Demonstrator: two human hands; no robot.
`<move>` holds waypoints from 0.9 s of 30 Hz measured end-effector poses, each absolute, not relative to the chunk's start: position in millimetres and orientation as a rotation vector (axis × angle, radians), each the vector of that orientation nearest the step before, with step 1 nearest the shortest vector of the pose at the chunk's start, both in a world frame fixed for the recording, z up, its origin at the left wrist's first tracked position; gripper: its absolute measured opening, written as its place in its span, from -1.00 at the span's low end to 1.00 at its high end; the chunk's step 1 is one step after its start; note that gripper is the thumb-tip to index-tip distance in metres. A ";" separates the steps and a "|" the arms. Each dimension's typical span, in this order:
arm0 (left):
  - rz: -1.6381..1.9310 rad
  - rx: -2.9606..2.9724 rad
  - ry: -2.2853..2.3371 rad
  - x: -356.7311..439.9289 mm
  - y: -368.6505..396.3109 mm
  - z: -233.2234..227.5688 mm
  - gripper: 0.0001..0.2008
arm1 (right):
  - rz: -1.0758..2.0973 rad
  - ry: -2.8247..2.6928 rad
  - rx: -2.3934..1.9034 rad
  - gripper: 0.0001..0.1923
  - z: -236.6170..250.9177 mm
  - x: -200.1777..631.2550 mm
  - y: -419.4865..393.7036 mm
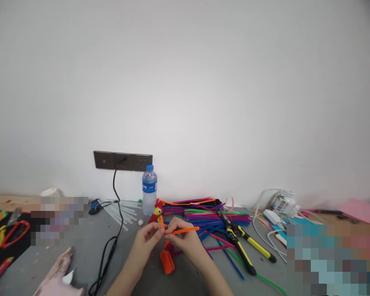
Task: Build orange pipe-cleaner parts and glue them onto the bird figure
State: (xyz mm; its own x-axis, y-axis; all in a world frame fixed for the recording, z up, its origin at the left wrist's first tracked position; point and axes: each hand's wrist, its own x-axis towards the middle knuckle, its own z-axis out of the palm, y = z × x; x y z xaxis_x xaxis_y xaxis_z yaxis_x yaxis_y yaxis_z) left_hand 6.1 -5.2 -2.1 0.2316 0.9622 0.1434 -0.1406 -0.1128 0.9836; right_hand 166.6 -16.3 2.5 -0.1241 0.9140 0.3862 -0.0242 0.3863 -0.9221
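An orange pipe cleaner (185, 230) is pinched between my two hands, above the middle of the table. My left hand (149, 238) has thumb and forefinger closed on its bent end, which sticks up. Close beside it, my right hand (183, 236) grips the same strip, and the long end runs out to the right across the fingers. Below the hands lies a folded orange pipe-cleaner piece (167, 261), with a small dark red bit near its top. Just behind my left hand stands a red and yellow bird figure (156, 211), partly hidden by the fingers.
Behind are a water bottle (149, 193) and piled coloured pipe cleaners (200, 216). Yellow-black pliers (240, 242) lie at right, near a white bottle (282, 203) and cables. At left are a black cord (106, 250), glue sticks (120, 213), scissors (15, 230) and a glue gun (57, 275).
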 end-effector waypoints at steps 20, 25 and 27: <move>1.055 1.388 0.816 1.3 -10.3 9.1 -0.71 | 1.105 -1.372 -0.858 -0.69 10.4 177.7 -17.7; 0.956 1.466 0.787 5.4 -12.0 4.6 -0.71 | 1.157 -1.355 -0.823 -0.69 9.7 176.3 -17.2; 0.913 1.508 0.783 5.8 -12.2 2.2 -0.71 | 1.224 -1.348 -0.835 -0.69 10.8 176.1 -17.9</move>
